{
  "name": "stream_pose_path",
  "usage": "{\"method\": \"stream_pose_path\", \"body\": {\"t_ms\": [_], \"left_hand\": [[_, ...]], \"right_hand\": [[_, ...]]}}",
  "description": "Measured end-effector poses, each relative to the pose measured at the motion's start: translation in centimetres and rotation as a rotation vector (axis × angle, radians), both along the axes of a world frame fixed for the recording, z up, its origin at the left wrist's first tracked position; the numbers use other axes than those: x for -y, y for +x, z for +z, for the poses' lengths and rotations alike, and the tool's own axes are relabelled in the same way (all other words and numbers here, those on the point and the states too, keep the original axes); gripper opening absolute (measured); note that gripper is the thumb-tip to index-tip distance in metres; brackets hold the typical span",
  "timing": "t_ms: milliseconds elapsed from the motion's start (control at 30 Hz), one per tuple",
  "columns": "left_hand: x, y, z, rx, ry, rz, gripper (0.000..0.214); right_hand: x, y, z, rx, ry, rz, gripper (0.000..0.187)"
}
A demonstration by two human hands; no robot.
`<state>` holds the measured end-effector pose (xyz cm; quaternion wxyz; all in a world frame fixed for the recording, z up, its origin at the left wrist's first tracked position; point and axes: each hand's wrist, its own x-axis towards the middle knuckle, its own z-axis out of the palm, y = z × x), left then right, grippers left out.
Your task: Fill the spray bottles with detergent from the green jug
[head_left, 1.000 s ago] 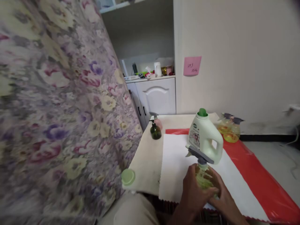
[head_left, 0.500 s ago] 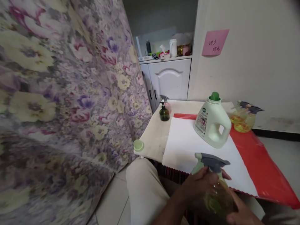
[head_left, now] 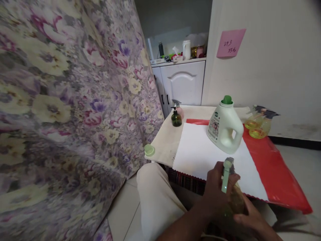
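Spray bottle [head_left: 235, 201]: 1, left hand [head_left: 215, 194] and right hand [head_left: 250, 222] clasping it | jug [head_left: 224, 129]: 1 | yellow sprayers [head_left: 258, 125]: 2

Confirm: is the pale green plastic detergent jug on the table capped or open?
Capped: a green cap sits atop the pale green plastic jug.
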<state>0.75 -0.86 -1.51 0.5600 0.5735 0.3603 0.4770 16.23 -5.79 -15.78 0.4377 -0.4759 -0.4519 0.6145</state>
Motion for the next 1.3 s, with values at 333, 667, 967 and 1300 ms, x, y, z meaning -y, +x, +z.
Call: {"method": "stream_pose_path", "body": {"t_ms": [333,667,967,1300], "left_hand": [[-3.6,-1.2,-0.5,0.362,-0.318,-0.306,0.033],[-7.3,-2.9,0.9,0.278,-0.282,-0.426,0.031],[-12.3,-5.0,1.5,0.254,-0.186,-0.404,0.047],[-14.4,-7.0,-1.8,0.279,-0.313,-0.284,0.025]], "right_hand": [[-1.5,-2.5,4.1,-0.405,0.013,0.138,0.109],[-5.6,-4.2,6.0,-0.357,0.188,0.075,0.106],[-10.4,-6.0,10.0,-0.145,0.324,-0.013,0.094],[-11.9,-8.9,9.8,-0.084,0.228,-0.103,0.068]]}}
